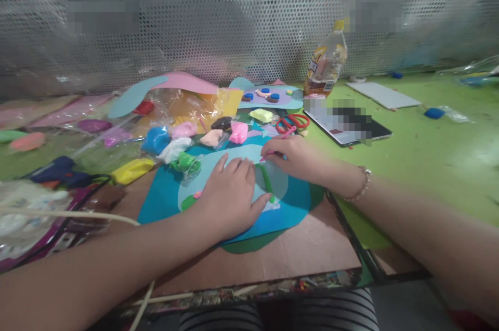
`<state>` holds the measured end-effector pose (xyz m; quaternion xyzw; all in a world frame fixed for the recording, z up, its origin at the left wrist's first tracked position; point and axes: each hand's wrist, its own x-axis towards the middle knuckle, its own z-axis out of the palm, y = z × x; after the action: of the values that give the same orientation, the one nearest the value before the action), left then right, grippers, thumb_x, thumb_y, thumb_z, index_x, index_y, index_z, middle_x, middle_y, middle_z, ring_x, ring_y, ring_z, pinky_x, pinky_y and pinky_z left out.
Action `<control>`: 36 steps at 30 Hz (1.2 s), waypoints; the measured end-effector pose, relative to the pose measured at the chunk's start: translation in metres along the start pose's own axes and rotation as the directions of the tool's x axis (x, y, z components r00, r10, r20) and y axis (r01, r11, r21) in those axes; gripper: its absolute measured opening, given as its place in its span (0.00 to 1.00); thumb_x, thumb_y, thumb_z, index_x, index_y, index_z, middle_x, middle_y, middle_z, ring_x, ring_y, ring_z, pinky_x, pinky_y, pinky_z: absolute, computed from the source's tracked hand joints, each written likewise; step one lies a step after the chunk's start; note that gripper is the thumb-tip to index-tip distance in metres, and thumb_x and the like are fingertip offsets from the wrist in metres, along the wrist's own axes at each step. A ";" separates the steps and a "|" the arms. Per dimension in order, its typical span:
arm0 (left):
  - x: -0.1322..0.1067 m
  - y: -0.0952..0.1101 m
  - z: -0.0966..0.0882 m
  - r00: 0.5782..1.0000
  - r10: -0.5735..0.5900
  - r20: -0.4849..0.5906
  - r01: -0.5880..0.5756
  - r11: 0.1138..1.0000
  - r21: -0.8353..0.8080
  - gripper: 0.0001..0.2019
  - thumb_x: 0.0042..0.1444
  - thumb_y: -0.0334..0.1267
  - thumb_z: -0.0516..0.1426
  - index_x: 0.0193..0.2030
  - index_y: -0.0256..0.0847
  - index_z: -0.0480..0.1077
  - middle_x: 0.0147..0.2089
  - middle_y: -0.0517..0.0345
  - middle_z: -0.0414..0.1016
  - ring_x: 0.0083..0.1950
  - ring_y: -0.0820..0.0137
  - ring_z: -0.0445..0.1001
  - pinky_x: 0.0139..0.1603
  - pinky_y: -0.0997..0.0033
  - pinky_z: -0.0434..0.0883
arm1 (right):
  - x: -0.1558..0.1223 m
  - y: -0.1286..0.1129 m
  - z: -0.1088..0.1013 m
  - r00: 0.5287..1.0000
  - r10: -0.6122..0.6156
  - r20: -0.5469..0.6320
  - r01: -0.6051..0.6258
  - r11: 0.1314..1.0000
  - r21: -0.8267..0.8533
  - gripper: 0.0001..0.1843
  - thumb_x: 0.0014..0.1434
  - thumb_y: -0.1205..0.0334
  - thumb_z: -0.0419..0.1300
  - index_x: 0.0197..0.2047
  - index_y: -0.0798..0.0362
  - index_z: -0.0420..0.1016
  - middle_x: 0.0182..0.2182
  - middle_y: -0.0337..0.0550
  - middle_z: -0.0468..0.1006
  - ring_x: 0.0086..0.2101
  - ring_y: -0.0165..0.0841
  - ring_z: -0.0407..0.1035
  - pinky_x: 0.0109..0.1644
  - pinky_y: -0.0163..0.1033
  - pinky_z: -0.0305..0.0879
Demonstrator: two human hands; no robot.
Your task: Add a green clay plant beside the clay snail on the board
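Observation:
My left hand [230, 193] lies flat, fingers stretched out, on a light blue paper shape [249, 157] that rests on a darker blue sheet [163, 196]. A thin green clay strip [267, 181] runs along the light blue paper beside my left thumb. My right hand [294, 157] is closed in a pinch on a thin pink stick tool [266, 155], its tip on the paper near the top of the green strip. A bracelet [360, 188] sits on my right wrist.
Bagged lumps of coloured clay [187, 138] lie behind the blue sheet, with red scissors [291, 123], a phone or tablet [346, 126] and a plastic bottle [326, 61] to the right. A blue glue gun [58, 171] lies at left. Brown cardboard [292, 253] is underneath. A perforated metal wall stands behind.

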<state>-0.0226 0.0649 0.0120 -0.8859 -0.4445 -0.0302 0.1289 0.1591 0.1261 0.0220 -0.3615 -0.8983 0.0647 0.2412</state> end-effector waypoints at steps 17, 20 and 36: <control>0.000 0.001 0.001 1.000 -0.026 -0.001 0.026 1.000 0.015 0.31 0.61 0.53 0.41 0.57 0.26 0.63 0.56 0.38 0.66 0.58 0.52 0.61 0.62 0.48 0.49 | 0.001 -0.003 -0.007 0.996 0.069 -0.048 -0.069 0.998 -0.002 0.12 0.52 0.76 0.53 0.33 0.55 0.76 0.30 0.41 0.79 0.31 0.30 0.70 0.35 0.33 0.62; 0.000 0.001 0.001 1.000 -0.027 -0.001 0.027 1.000 0.009 0.31 0.61 0.53 0.41 0.57 0.26 0.63 0.56 0.38 0.66 0.58 0.52 0.61 0.62 0.48 0.50 | 0.000 -0.001 -0.005 0.998 0.060 -0.035 -0.060 0.998 -0.018 0.11 0.52 0.75 0.54 0.33 0.55 0.76 0.30 0.42 0.79 0.31 0.30 0.70 0.35 0.33 0.62; -0.002 0.004 -0.004 0.997 -0.076 -0.011 0.076 0.996 0.056 0.34 0.60 0.55 0.42 0.60 0.24 0.59 0.61 0.33 0.60 0.62 0.51 0.56 0.63 0.48 0.48 | 0.000 0.002 -0.005 0.991 0.129 -0.022 -0.130 0.990 -0.059 0.11 0.54 0.73 0.53 0.35 0.55 0.76 0.32 0.44 0.79 0.33 0.32 0.71 0.36 0.35 0.63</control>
<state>-0.0206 0.0601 0.0143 -0.8642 -0.4780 -0.0264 0.1546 0.1631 0.1274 0.0255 -0.4268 -0.8723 0.0499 0.2334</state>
